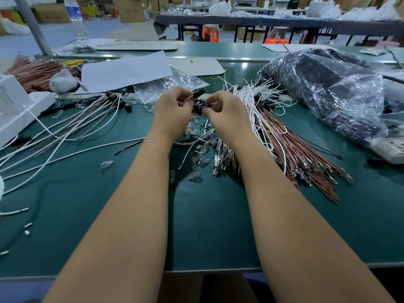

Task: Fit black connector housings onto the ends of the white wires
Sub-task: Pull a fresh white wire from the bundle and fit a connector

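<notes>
Even overhead light, edges bowed, background soft.

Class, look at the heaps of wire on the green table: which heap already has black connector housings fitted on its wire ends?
The loose heap on the left: black housings cap its far ends. The bundle on the right mostly shows bare metal terminals at its near ends.

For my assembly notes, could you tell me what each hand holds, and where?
Left hand pinches a black connector housing by its wire end; right hand's hold cannot be told.

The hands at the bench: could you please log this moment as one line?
left hand: holds black housing | right hand: pinches small part, unclear | wire bundle: right | finished wires: left
</notes>
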`<state>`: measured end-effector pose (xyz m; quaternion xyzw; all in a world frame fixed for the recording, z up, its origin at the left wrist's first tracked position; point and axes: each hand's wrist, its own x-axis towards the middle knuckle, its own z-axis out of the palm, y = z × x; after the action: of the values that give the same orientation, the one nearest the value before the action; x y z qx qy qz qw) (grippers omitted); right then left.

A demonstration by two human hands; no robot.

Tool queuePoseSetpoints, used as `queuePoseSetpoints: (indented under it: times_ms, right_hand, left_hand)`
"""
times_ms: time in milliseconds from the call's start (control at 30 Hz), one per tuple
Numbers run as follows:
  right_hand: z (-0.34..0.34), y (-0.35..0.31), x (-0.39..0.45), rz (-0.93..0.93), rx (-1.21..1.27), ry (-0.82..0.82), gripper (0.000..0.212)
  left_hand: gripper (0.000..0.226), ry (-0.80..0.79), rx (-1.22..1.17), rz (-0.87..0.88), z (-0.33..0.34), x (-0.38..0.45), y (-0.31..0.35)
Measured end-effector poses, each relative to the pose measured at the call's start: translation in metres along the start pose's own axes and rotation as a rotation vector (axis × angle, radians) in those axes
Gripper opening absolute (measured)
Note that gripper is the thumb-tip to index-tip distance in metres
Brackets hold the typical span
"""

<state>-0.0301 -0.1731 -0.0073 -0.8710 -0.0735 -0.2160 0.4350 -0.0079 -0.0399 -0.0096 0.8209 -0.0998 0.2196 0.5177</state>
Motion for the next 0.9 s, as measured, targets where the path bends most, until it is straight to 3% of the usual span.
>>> queuePoseSetpoints:
  times_ms: [133,233,600,700,900]
  right_hand:
    - [0.008,-0.006,-0.005,-0.081,-0.332,-0.303,0.029]
    - [0.013,-0.007,-0.006,-0.111,-0.509,-0.343,0.024]
    - [0.012,-0.010,-0.007,-0.106,-0.354,-0.362,0.004]
    - [0.010,-0.012,-0.011,-0.128,-0.280,-0.343,0.013]
    - [0.007,-0.012,-0.010,-0.008,0.057,-0.082,0.011]
  left_hand:
    - [0.009,0.062,0.010,-0.073,-0.002,0.002,-0.004]
    - [0.015,0.063,-0.069,-0.126,-0.002,0.000,-0.004]
    - [0.009,-0.057,-0.058,-0.225,-0.002,-0.003,0.002]
    - [0.012,-0.051,-0.104,-0.232,-0.002,-0.003,0.001]
    - [0.008,-0.069,-0.127,-0.210,-0.004,-0.004,-0.001]
